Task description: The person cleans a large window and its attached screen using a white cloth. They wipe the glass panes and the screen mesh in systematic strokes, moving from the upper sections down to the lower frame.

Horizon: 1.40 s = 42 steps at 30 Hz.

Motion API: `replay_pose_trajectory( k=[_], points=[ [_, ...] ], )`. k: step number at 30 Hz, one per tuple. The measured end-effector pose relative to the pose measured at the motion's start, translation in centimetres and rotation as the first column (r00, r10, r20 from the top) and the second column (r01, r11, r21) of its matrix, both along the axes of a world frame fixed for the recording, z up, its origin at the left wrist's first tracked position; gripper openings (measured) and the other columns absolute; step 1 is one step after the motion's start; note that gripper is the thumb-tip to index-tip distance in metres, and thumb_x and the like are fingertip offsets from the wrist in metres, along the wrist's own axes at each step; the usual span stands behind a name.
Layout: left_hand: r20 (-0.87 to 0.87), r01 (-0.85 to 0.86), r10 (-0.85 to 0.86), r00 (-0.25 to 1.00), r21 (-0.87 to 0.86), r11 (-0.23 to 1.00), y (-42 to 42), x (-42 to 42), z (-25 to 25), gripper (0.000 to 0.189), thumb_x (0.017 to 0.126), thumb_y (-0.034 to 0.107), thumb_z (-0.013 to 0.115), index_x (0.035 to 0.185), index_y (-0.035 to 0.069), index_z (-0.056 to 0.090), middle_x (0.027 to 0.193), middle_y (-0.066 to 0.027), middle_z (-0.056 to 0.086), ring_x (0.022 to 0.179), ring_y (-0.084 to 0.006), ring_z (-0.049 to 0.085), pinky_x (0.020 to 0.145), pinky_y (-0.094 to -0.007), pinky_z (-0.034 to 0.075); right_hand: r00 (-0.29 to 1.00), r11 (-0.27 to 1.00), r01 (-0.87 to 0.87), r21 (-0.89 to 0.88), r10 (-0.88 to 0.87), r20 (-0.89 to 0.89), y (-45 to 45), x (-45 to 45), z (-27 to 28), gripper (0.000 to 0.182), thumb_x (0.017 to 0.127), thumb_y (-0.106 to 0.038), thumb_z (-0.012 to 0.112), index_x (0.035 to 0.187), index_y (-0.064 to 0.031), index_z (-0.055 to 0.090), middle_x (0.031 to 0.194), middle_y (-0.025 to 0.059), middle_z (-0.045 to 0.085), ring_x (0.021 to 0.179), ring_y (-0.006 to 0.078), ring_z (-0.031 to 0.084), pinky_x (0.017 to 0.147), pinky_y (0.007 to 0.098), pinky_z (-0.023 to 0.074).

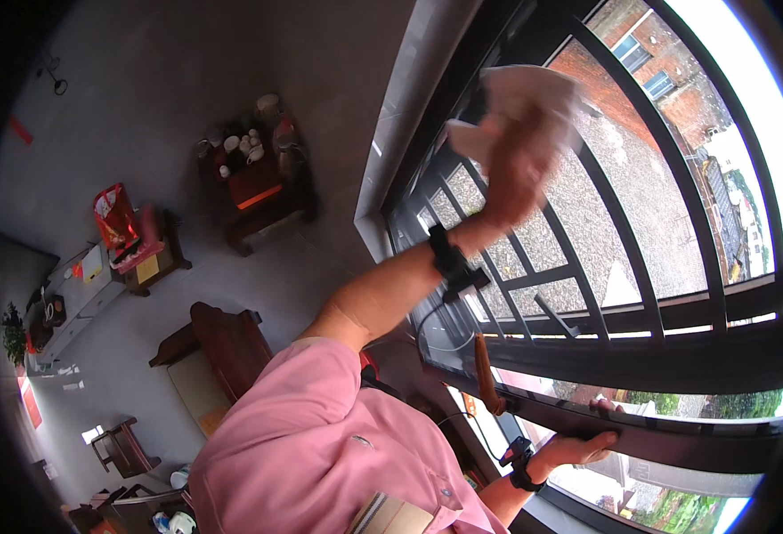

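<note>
My left hand point(521, 163) is raised at the dark metal window grille point(621, 193), blurred by motion. It holds a pale cloth point(531, 87), whose loose end hangs beside the wrist. Whether the cloth touches the bars or the glass I cannot tell. Lower right, my right hand point(575, 448) grips a dark window frame rail point(672, 444), the thumb on the near side and fingertips showing over the far edge. Both wrists wear black straps with small devices, the left one point(457, 263) trailing a cable. A brown, handle-like object point(485, 377) stands between the two arms.
Behind me are a dark wooden tea table point(258, 193) bearing white cups, a wooden armchair point(228, 354), and a stool point(157, 260) with a red bag point(116, 217). A television point(21, 267) and a potted plant point(13, 334) line the far side. Brick buildings point(672, 73) show outside.
</note>
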<state>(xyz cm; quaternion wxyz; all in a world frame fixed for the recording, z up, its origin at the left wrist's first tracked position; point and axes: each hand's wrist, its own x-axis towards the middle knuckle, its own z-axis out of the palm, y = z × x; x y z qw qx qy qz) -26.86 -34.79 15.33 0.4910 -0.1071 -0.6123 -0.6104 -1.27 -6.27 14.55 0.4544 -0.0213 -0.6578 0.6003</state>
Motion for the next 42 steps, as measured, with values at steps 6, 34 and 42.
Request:
replay_pose_trajectory(
  k=[6, 34, 42],
  points=[
    [0.213, -0.112, 0.098, 0.972, 0.058, 0.992, -2.4, -3.6, -8.5, 0.045, 0.092, 0.017, 0.062, 0.132, -0.001, 0.052, 0.117, -0.0227, 0.062, 0.112, -0.0365, 0.056, 0.1, -0.0438, 0.039, 1.0, 1.0, -0.011, 0.013, 0.011, -0.001, -0.5, -0.3, 0.3, 0.067, 0.101, -0.053, 0.044, 0.125, 0.0099, 0.047, 0.096, 0.0194, 0.061, 0.085, 0.0269, 0.06, 0.085, 0.0402, 0.0484],
    [0.037, 0.023, -0.032, 0.999, 0.202, 0.979, -1.0, -2.2, 6.7, 0.053, 0.098, 0.022, 0.053, 0.144, -0.003, 0.042, 0.134, -0.0212, 0.056, 0.119, -0.0307, 0.057, 0.104, -0.0412, 0.042, 0.995, 0.998, -0.063, 0.013, 0.064, -0.077, -1.8, -0.4, 0.8, 0.062, 0.1, -0.049, 0.051, 0.12, 0.0096, 0.052, 0.087, 0.0154, 0.063, 0.08, 0.0217, 0.06, 0.079, 0.0342, 0.0491],
    [-0.395, 0.136, -0.577, 0.715, -0.731, 0.669, 5.2, 6.0, 16.1, 0.048, 0.083, 0.025, 0.075, 0.128, 0.023, 0.059, 0.14, -0.0028, 0.05, 0.128, -0.0274, 0.049, 0.107, -0.0531, 0.04, 0.984, 0.988, -0.155, 0.019, 0.157, -0.089, -1.9, -0.3, 1.1, 0.06, 0.101, -0.046, 0.052, 0.121, 0.0105, 0.052, 0.094, 0.016, 0.065, 0.083, 0.0213, 0.062, 0.078, 0.0327, 0.0503]
  ],
)
